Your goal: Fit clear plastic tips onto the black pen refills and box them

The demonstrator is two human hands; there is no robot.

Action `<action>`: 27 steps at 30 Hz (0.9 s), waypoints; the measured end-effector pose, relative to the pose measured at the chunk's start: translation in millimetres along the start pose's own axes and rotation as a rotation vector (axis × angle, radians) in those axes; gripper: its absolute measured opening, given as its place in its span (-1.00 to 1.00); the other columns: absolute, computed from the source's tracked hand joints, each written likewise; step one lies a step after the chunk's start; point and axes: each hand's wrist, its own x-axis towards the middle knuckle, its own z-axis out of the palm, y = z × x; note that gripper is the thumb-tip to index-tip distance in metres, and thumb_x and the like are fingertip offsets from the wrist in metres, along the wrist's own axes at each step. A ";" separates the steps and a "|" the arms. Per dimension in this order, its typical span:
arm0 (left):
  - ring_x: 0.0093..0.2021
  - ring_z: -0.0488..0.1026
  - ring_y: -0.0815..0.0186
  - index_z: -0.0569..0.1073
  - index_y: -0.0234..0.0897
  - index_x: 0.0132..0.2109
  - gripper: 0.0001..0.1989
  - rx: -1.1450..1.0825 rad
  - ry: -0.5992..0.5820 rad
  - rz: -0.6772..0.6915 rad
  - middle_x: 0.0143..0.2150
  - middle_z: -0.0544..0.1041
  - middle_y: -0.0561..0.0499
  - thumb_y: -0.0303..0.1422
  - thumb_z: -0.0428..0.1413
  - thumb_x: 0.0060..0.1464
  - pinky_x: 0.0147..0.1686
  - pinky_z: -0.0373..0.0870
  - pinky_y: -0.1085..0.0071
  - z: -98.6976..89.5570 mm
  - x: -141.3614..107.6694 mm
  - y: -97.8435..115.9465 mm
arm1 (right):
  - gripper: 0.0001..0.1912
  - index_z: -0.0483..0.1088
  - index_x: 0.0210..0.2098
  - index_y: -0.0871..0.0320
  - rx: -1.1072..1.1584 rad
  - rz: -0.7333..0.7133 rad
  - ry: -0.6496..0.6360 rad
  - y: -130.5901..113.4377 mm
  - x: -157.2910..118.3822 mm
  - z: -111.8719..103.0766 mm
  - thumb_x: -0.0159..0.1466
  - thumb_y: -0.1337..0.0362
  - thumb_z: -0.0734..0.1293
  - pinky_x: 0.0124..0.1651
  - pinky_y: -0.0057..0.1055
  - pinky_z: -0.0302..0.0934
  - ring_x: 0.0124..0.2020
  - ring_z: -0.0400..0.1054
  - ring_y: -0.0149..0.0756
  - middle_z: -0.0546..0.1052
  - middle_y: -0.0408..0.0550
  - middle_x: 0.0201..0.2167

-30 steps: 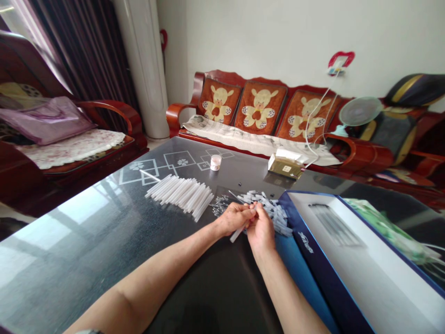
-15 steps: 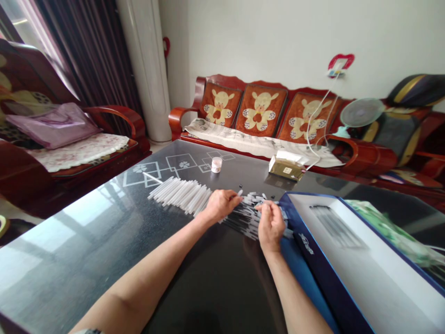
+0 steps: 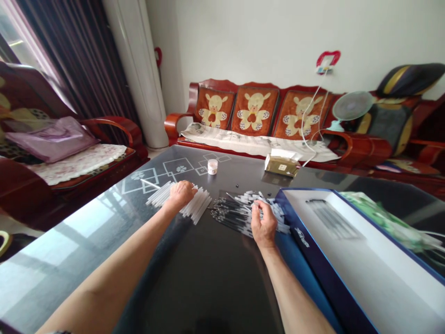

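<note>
My left hand [image 3: 181, 193] rests over a row of translucent white plastic tubes [image 3: 200, 206], fingers curled down and closed. Its fingertips are partly hidden, so what they pinch, if anything, I cannot make out. Closed in a pinch, my right hand [image 3: 264, 225] is at the right part of a loose pile of pen refills [image 3: 229, 215]. A thin refill [image 3: 239, 200] appears to run from its fingertips toward the left. The piled refills have dark shafts, metal tips at the left and whitish ends at the right.
Right of the pile stands an open blue box [image 3: 306, 246] with a white inside and several thin clear rods [image 3: 333, 220] in it. Farther back are a small round tub [image 3: 212, 167] and a tissue pack [image 3: 282, 165]. A green-and-white plastic bag [image 3: 385, 222] lies beyond the box.
My left hand has moved left, from the refill pile to the tubes. The small whitish piece at its fingertips no longer shows. My right hand stays by the pile, and the view has shifted slightly.
</note>
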 end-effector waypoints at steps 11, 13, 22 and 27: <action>-0.27 0.46 0.26 0.53 -0.21 -0.18 -0.65 -0.072 0.237 0.281 -0.25 0.49 -0.07 -0.24 -0.14 0.26 -0.34 0.29 0.43 16.1 -39.1 48.9 | -0.77 0.47 -0.16 0.10 -0.037 -0.106 -0.048 4.3 3.3 3.2 0.28 0.20 0.23 -0.01 -0.19 0.28 -0.15 0.39 -0.20 0.52 0.04 -0.21; -0.28 0.44 0.29 0.52 -0.24 -0.24 -0.62 -0.101 0.240 0.377 -0.29 0.48 -0.07 -0.23 -0.16 0.28 -0.34 0.28 0.45 29.5 -50.5 66.2 | -0.75 0.46 -0.13 0.11 -0.081 -0.149 -0.074 3.7 2.6 4.1 0.30 0.22 0.21 -0.01 -0.19 0.28 -0.13 0.38 -0.20 0.51 0.05 -0.21; -0.38 0.40 0.31 0.52 -0.23 -0.24 -0.71 -0.208 0.505 0.580 -0.39 0.49 -0.03 -0.29 -0.09 0.28 -0.33 0.29 0.42 58.3 -59.3 88.3 | -0.75 0.45 -0.12 0.17 -0.372 -0.247 -0.260 8.9 12.5 -2.2 0.33 0.25 0.18 -0.01 -0.31 0.26 -0.14 0.39 -0.24 0.51 0.04 -0.21; -0.42 0.39 0.34 0.51 -0.25 -0.24 -0.72 -0.275 0.604 0.645 -0.43 0.48 -0.01 -0.32 -0.08 0.27 -0.35 0.29 0.43 58.7 -60.5 88.4 | -0.77 0.43 -0.11 0.20 -0.889 -0.024 -0.460 5.2 59.8 -28.1 0.30 0.33 0.21 -0.06 -0.30 0.17 -0.16 0.39 -0.17 0.52 0.09 -0.22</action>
